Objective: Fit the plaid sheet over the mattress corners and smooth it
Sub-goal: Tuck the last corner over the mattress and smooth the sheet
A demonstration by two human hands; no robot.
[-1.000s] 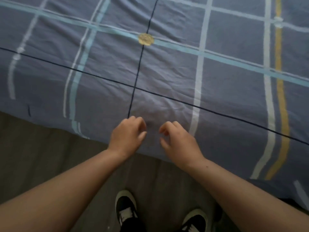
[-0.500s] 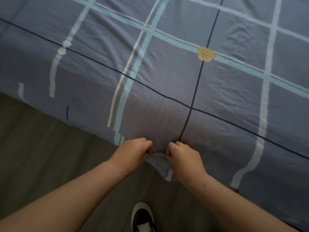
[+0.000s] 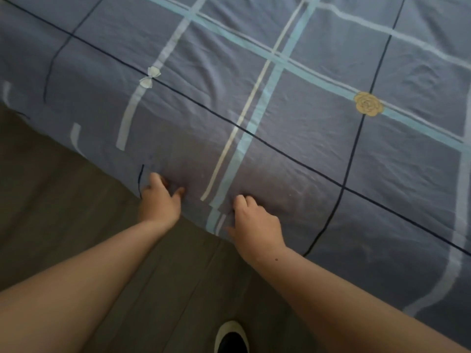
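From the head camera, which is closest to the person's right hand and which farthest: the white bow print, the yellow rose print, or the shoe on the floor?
Measured from the right hand:
1. Shoe, below the hand on the floor, nearest.
2. Yellow rose print, up and to the right on the plaid sheet.
3. White bow print, up and to the left, farthest.

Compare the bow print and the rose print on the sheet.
The bow print is pale white; the rose print is mustard yellow. The bow sits left, on a pale stripe; the rose sits right, on a light blue stripe. Both lie where a thin dark line crosses their stripe.
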